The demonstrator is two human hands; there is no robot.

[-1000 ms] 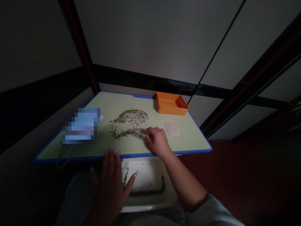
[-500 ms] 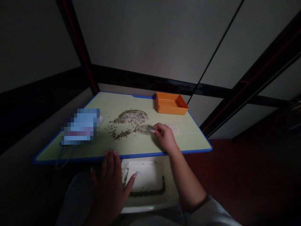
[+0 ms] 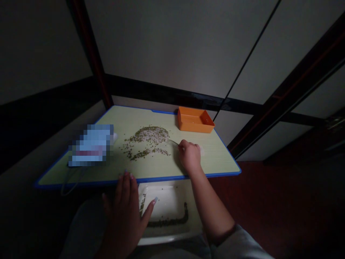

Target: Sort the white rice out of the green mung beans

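Observation:
My right hand [image 3: 190, 154] is closed around the handle of a slim spoon [image 3: 174, 142]; the spoon's far end is hard to make out. Its tip touches the right edge of a mixed pile [image 3: 151, 135] of small green beans and pale, rice-like grains. Nearer to me, a looser strip of the same mix [image 3: 142, 154] lies on the table. A small patch of pale grains [image 3: 202, 150] shows beside my right hand, which partly covers it. My left hand [image 3: 126, 208] lies open, fingertips by the table's front edge, thumb spread over a white tray [image 3: 159, 239].
The pale green table [image 3: 215, 162] has a blue rim. An orange box [image 3: 196, 126] stands at its back right corner. A blurred-out blue object [image 3: 93, 145] with a cord sits at the left. Green beans [image 3: 167, 222] line the tray's near side. Cabinet panels rise behind.
My right hand has turned, swinging the spoon's tip up and away from the near strip to the main pile's right edge. My left hand keeps its place.

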